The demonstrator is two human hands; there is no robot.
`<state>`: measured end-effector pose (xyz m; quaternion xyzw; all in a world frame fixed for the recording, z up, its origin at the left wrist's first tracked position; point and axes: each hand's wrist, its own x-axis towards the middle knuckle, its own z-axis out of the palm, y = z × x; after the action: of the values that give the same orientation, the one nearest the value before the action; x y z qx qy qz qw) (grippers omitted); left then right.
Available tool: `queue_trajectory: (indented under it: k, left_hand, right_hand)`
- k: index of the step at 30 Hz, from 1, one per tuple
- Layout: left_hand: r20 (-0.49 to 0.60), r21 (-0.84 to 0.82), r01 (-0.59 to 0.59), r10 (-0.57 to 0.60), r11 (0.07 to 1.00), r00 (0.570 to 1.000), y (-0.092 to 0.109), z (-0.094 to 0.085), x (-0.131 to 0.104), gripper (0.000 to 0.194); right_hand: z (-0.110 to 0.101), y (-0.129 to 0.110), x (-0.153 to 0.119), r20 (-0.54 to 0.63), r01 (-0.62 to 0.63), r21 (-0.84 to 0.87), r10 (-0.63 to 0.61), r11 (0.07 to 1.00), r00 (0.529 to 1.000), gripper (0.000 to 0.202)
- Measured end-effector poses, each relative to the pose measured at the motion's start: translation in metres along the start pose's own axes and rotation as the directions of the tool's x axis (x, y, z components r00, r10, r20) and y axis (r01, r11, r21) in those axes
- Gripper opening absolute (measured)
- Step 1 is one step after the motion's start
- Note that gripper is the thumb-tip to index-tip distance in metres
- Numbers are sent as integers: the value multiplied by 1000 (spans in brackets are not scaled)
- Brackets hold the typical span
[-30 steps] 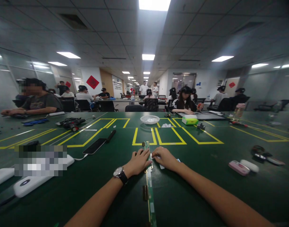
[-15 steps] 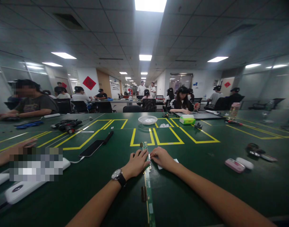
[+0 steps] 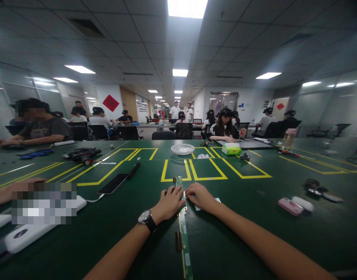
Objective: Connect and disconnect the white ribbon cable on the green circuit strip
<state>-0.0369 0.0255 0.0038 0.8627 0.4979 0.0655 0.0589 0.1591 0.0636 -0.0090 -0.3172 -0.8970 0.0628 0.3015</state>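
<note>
A long, narrow green circuit board [image 3: 184, 229] lies on the green table, running away from me. Brown flexible tabs stick out along its left edge. My left hand [image 3: 168, 202], with a watch on its wrist, holds the board down near its far end, fingers and thumb bent over it. Just right of the board, the fingertips of my right hand [image 3: 198, 194] are pinched together at its edge, against a small whitish part. What they hold, if anything, is too small to make out. A white piece [image 3: 217, 200] lies partly hidden under my right hand.
Ahead stands a clear plastic dish [image 3: 182, 149] by yellow tape outlines. To the left are a phone [image 3: 116, 183] on a cable and a white power strip [image 3: 47, 223] beside another person's arm. Right are a pink case [image 3: 290, 206] and keys [image 3: 321, 190]. Farther off, a tissue pack [image 3: 231, 149].
Both hands stay at the same place on the board. The right fingertips shift very slightly; the view has tilted a little.
</note>
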Motion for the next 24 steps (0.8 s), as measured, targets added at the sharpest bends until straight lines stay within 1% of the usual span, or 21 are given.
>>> queue_trajectory:
  k: [3, 6, 8, 10, 12, 14, 16, 19, 22, 24]
  left_hand:
    - [-18, -15, -10, 10, 1000, 1000, 0, -2, -1, 55]
    - [-32, -35, -22, 21, 999, 999, -2, -3, -2, 52]
    - [-49, -54, -22, 19, 998, 999, -4, -4, -1, 52]
    - [-82, -89, -8, 1, 996, 997, -6, -5, 0, 54]
    - [-124, -135, 18, -35, 991, 992, -8, -6, 2, 56]
    - [-156, -156, 43, -68, 987, 985, -9, -7, 3, 57]
    - [-179, -139, 60, -84, 988, 980, -11, -8, 3, 57]
    - [-190, -91, 63, -80, 994, 979, -11, -9, 3, 55]
    - [-192, -61, 53, -64, 997, 979, -10, -10, 1, 54]
    - [-194, -49, 49, -58, 998, 979, -9, -11, 0, 53]
  right_hand:
    - [-4, -4, 0, 21, -1, -22, 1, 1000, 1000, 16]
    - [-11, -11, 0, 45, 48, -47, -46, 998, 998, 29]
    - [-16, -15, 0, 90, 92, -83, -85, 992, 992, 32]
    - [-21, -17, 0, 139, 112, -134, -93, 985, 986, 32]
    - [-24, -15, 0, 169, 112, -190, -80, 975, 982, 31]
    - [-27, -6, 0, 176, 89, -249, -45, 964, 983, 31]
    - [-33, 8, 0, 168, 21, -321, 35, 947, 985, 29]
    - [-46, 37, -6, 108, -160, -443, 230, 882, 967, 29]
    - [-61, 64, -16, 22, -347, -535, 423, 770, 906, 30]
    - [-67, 76, -22, -30, -434, -558, 505, 707, 862, 29]
